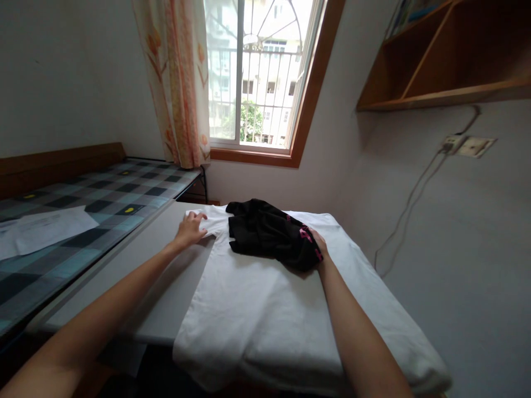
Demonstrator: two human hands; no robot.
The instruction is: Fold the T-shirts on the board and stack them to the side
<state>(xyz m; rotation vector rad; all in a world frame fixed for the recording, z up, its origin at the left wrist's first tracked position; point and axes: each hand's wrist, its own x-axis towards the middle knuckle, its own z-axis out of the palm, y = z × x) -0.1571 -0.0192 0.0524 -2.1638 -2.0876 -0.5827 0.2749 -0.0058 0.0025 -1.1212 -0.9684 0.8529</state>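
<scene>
A white T-shirt [265,309] lies spread flat on a grey table [161,260], its hem hanging over the near edge. A crumpled black garment with pink marks [269,232] sits on the shirt's upper part. My left hand [189,229] rests on the shirt's left sleeve, fingers stretched out flat. My right hand [318,243] lies at the right side of the black garment, touching it; its fingers are mostly hidden under the cloth.
A bed with a checked blue cover [83,221] and a white sheet of paper [41,229] stands left of the table. A window [257,77] with a curtain [178,83] is behind. A wooden shelf [448,55] and a wall socket with cable [452,145] are on the right wall.
</scene>
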